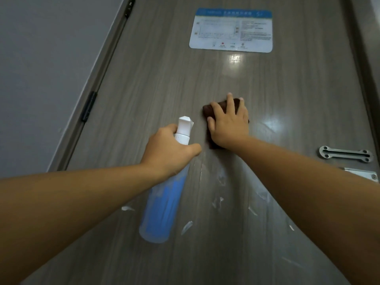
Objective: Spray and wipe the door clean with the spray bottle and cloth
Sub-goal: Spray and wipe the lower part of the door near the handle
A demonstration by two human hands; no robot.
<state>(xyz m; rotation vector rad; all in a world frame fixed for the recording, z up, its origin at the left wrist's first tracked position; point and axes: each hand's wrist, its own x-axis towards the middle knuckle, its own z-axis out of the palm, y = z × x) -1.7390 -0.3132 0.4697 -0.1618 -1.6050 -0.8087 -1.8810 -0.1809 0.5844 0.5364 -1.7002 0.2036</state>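
A grey-brown wood-grain door (164,68) fills the view. My left hand (168,149) grips the neck of a clear spray bottle (162,204) with a blue label and a white nozzle that points up the door. My right hand (228,122) lies flat with spread fingers on a dark brown cloth (209,110), pressing it against the middle of the door. Only the cloth's edges show around the hand. Pale streaks and smears (218,202) mark the door below both hands.
A blue-and-white notice (231,30) is stuck on the door above the cloth. Metal latch hardware (345,154) sits at the right edge. Black hinges (88,106) line the left edge beside a grey wall (41,68).
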